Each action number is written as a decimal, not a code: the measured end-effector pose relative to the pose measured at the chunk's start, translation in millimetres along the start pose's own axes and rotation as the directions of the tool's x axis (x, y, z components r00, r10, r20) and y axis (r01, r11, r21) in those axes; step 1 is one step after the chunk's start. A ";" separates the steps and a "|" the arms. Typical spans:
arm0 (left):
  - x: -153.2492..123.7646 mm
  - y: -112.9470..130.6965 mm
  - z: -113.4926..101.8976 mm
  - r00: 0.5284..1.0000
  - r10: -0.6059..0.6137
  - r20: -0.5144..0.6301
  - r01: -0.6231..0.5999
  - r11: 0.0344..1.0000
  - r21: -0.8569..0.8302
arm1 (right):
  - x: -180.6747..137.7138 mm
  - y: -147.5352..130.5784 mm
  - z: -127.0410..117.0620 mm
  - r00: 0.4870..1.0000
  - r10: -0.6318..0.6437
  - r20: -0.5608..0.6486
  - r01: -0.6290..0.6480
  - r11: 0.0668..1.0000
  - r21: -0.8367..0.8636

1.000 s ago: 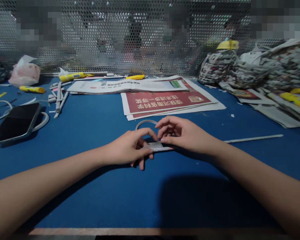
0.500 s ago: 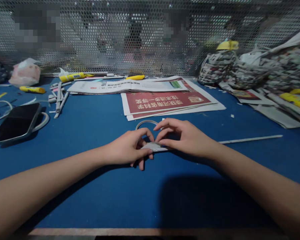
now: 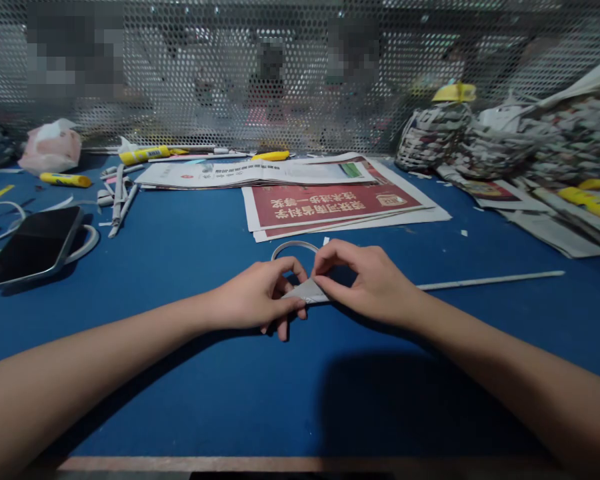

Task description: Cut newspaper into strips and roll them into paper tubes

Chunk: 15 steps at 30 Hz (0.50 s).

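Observation:
Between my hands is a rolled newspaper tube, its thin, straight end stretching right across the blue table. Near the middle, a pale triangular flap of paper stands up from it. My left hand pinches the flap's left side, thumb in front. With thumb and index finger, my right hand pinches the tip of the flap. Just behind my fingers a pale loop curves up; whether it joins the tube is hidden.
Folded newspapers lie behind my hands. A phone, glue sticks and short paper rolls are at left. Woven paper baskets stand at back right, before a perforated metal screen. People are visible beyond it.
My right thumb and index finger have closed on the flap's tip, and the flap now stands more upright. My left hand has stayed in place.

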<state>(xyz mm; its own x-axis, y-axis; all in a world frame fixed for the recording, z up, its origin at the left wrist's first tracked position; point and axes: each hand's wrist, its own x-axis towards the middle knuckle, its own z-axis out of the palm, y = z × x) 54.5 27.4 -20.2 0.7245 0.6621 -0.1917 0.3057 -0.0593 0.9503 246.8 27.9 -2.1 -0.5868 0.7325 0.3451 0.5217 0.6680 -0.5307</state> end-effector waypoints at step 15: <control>0.7 -0.7 0.5 1.000 -0.021 -0.011 0.021 0.999 -0.042 | -4.0 -1.1 -15.9 0.960 0.130 0.247 -0.080 0.976 -0.201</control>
<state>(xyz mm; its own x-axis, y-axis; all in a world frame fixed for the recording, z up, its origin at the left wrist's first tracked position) 55.1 27.5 -21.2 0.7107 0.6717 -0.2091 0.2943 -0.0139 0.9556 258.4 26.3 9.4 -0.6487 0.7577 0.0713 0.6809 0.6197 -0.3904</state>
